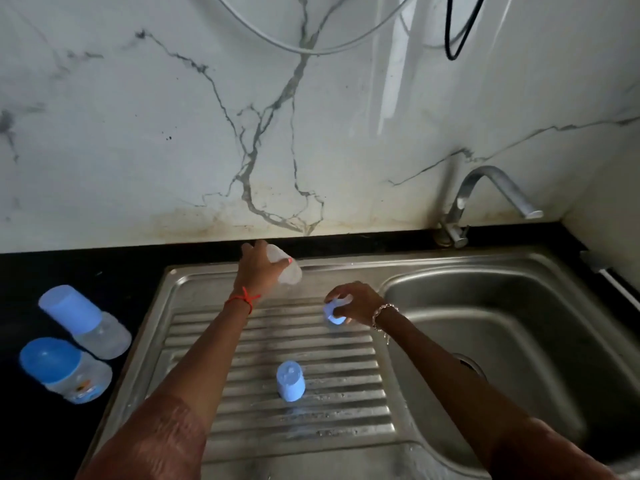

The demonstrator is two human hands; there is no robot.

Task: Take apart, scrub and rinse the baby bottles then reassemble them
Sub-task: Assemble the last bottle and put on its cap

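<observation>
Two capped baby bottles [86,320] sit close together on the black counter [69,268], left of the steel drainboard [242,341]. Your left hand [258,268] grips a clear bottle body [289,271], tilted, at the drainboard's far edge. Your right hand [356,303] curls its fingers round a pale blue piece [333,315], probably the nipple ring, low over the ribs beside the basin [485,306]. A blue cap [291,381] sits alone nearer you.
</observation>
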